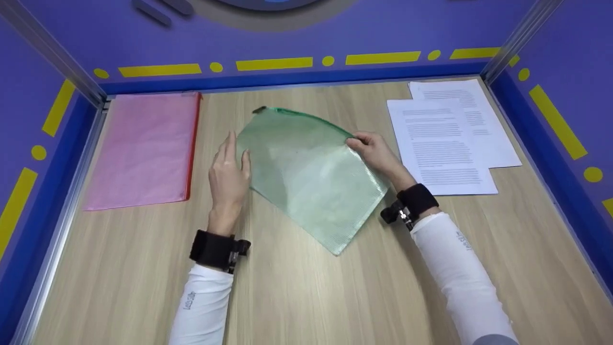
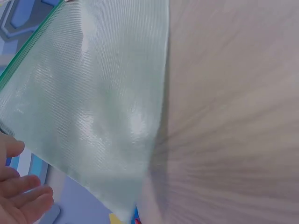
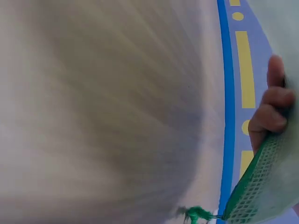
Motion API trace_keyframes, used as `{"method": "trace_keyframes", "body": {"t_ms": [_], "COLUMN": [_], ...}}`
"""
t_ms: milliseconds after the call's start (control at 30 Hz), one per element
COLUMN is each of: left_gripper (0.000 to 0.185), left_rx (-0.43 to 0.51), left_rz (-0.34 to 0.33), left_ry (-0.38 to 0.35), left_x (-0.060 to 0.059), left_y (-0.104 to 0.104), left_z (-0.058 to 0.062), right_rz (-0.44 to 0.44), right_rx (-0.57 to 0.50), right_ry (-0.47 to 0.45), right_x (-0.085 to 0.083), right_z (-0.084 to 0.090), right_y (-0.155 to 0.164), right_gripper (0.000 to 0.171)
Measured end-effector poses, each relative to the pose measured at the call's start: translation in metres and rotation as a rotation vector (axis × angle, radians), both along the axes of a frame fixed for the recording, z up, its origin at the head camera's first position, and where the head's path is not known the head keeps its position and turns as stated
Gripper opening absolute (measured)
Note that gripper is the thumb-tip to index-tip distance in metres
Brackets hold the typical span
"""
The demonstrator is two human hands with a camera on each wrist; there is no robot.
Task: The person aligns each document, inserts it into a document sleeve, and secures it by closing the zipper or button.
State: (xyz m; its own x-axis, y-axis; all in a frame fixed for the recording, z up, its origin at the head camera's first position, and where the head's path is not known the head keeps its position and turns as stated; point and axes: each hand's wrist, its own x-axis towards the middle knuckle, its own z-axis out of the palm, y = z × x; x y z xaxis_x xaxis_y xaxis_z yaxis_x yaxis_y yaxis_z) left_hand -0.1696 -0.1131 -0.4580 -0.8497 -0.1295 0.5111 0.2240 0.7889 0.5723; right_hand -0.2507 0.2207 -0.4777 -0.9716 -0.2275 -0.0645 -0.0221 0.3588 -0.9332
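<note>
A translucent green mesh zip pouch (image 1: pixel 309 172) is held tilted above the wooden table (image 1: pixel 297 297), its green zipper edge (image 1: pixel 306 116) toward the back. My right hand (image 1: pixel 373 149) grips the pouch's right corner with curled fingers (image 3: pixel 271 112); in the right wrist view the mesh corner (image 3: pixel 261 186) and a green pull cord (image 3: pixel 198 214) show. My left hand (image 1: pixel 229 172) stands with straight fingers against the pouch's left edge. The left wrist view is filled by the pouch (image 2: pixel 93 102), with my fingertips (image 2: pixel 23 196) just beside it.
A pink zip pouch (image 1: pixel 143 148) lies flat at the back left. Two printed paper sheets (image 1: pixel 445 139) lie at the back right. Purple walls with yellow markings (image 1: pixel 273 63) enclose the table on three sides.
</note>
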Motion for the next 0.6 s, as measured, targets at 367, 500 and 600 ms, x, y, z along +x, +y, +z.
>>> {"method": "trace_keyframes", "body": {"t_ms": [367, 500, 600], "left_gripper": [0.059, 0.066, 0.069], "left_rx": [0.091, 0.181, 0.250], "left_rz": [-0.066, -0.141, -0.194], "left_ry": [-0.339, -0.558, -0.665], "left_x": [0.004, 0.009, 0.011], "left_y": [0.010, 0.018, 0.023], "left_z": [-0.014, -0.009, -0.006], "right_rz": [-0.316, -0.381, -0.425], "right_rx": [-0.162, -0.223, -0.283], "right_ry": [-0.011, -0.024, -0.042], "right_x": [0.009, 0.015, 0.020], "right_z": [-0.003, 0.000, 0.001], "right_y": [-0.005, -0.005, -0.008], "right_gripper": [0.031, 0.027, 0.023]}}
